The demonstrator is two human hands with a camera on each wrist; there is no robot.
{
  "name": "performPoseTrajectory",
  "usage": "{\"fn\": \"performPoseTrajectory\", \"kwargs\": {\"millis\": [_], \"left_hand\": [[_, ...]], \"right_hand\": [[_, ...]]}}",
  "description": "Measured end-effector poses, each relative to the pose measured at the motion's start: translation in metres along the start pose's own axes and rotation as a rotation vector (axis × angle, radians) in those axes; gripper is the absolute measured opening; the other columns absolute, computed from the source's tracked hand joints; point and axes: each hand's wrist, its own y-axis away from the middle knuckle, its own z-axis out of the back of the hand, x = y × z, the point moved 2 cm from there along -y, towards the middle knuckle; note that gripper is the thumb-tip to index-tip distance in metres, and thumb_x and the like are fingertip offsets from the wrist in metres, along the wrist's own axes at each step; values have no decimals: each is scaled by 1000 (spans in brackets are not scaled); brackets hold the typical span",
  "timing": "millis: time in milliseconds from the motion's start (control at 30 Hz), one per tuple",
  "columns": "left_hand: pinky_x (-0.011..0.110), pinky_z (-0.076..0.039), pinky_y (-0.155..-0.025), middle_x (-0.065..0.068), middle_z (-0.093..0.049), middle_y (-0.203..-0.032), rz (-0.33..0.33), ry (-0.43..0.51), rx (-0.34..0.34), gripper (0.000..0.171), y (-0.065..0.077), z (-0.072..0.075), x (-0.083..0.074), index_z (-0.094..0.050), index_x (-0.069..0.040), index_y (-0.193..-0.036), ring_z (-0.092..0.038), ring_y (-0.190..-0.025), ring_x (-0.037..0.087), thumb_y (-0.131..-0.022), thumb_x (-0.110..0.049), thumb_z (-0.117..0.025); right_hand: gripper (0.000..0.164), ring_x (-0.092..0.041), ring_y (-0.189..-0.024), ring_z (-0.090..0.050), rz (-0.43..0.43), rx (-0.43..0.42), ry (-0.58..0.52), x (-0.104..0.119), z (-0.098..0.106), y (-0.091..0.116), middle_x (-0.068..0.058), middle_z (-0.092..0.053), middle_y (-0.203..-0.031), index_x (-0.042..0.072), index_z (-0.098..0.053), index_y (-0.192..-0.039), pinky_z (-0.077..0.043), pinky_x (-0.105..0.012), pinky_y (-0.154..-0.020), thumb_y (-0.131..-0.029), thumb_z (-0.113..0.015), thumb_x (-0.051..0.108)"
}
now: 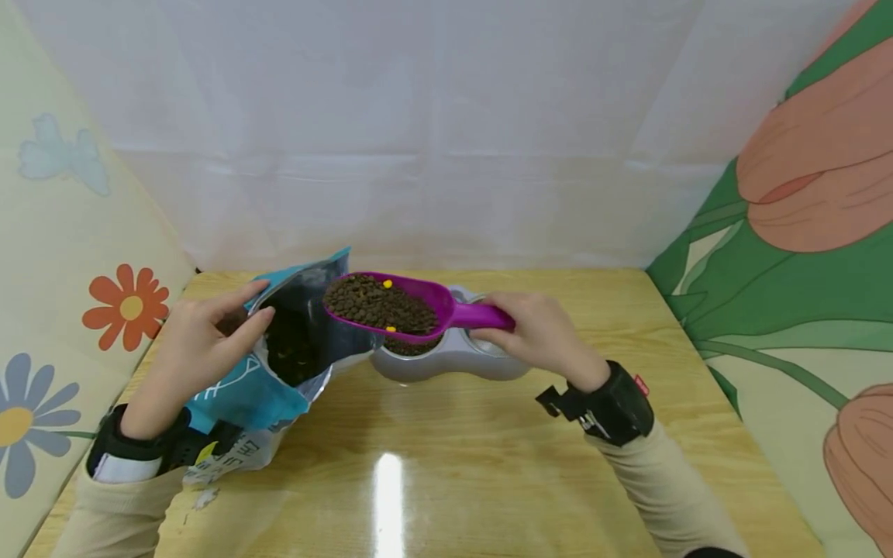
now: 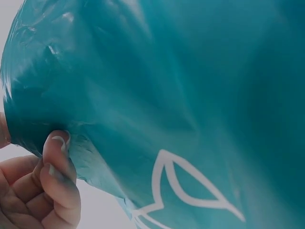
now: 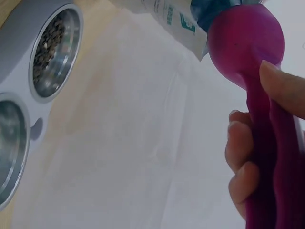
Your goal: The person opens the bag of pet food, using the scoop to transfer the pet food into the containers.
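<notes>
My right hand (image 1: 540, 333) grips the handle of a purple scoop (image 1: 425, 288). Brown kibble (image 1: 377, 304) with a couple of yellow bits fills the scoop, which is held level, its front end overlapping the mouth of a blue and white pet food bag (image 1: 244, 397). The bag stands at the left with its top gaping and dark kibble inside. At its rim, my left hand (image 1: 183, 353) holds the edge, thumb at the opening. Seen from the left wrist, curled fingers (image 2: 59, 179) lie against the bag's blue outside.
Behind and below the scoop is a grey double feeder (image 1: 453, 363) with two steel bowls. Kibble lies in its left bowl (image 3: 71, 57); the other bowl (image 3: 12, 148) shows bare metal. A white sheet (image 1: 432, 155) hangs behind the wooden table (image 1: 488, 465), and patterned panels flank it.
</notes>
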Motion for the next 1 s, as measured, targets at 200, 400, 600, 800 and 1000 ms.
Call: {"fn": "performPoseTrajectory", "kwargs": {"millis": [200,400,600,800,1000], "left_hand": [[17,-24,-40,-12,-34,-49,-8,-5,1,35,-1,-1,1,-64,6,-112,-33,-42,1,-78,-1,-68],[17,-23,-40,-13,-33,-48,-40,1,-13,33,-1,-1,1,-64,5,-111,-31,-41,0,-79,-2,-66],[17,-23,-40,-13,-33,-48,-45,18,-16,33,0,0,2,-63,7,-112,-31,-41,0,-80,-2,-65],[17,-23,-40,-12,-34,-49,-31,23,-14,34,0,0,1,-63,7,-112,-32,-41,0,-79,0,-66],[17,-24,-40,-12,-34,-49,-24,22,-12,35,1,-1,1,-63,6,-112,-32,-41,0,-78,2,-66]], "right_hand": [[22,-6,-50,-36,-66,-21,43,-17,10,21,3,-51,-62,6,-62,-82,-28,-23,-47,-72,-77,17],[19,-3,-49,-32,-116,-55,59,-35,20,45,6,-48,-60,5,-65,-83,-27,-22,-46,-70,-78,12],[18,-1,-47,-29,-158,-61,80,-51,28,67,9,-42,-58,7,-64,-83,-26,-21,-45,-72,-77,14],[20,-2,-47,-28,-200,-56,123,-63,33,85,9,-40,-57,6,-64,-81,-25,-21,-45,-68,-79,9],[18,-4,-46,-27,-262,-19,165,-76,36,98,8,-35,-55,7,-61,-77,-23,-22,-46,-71,-77,11]]}}
